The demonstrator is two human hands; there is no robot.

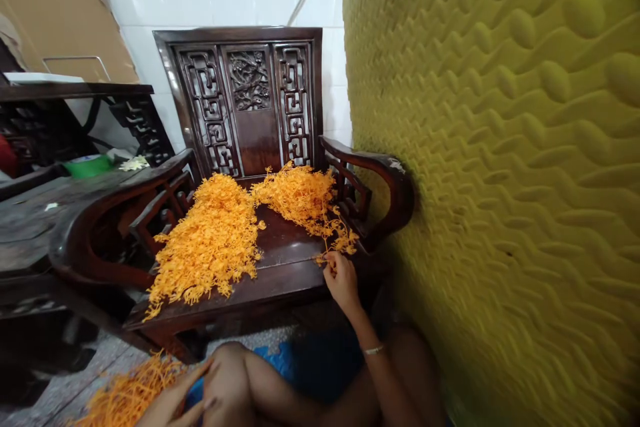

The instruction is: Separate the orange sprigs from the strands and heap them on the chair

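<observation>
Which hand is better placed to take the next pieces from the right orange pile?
Probably the right hand: it is at the near edge of that pile, while the left hand rests by the knee.

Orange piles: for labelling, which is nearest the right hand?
The right pile on the chair: its strands reach the right hand; the left pile and lower pile lie farther.

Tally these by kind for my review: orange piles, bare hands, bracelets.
Orange piles: 3 (left seat pile, right seat pile, lower-left pile)
Bare hands: 2 (left hand, right hand)
Bracelets: 1 (right-wrist bracelet)
Total: 6
</observation>
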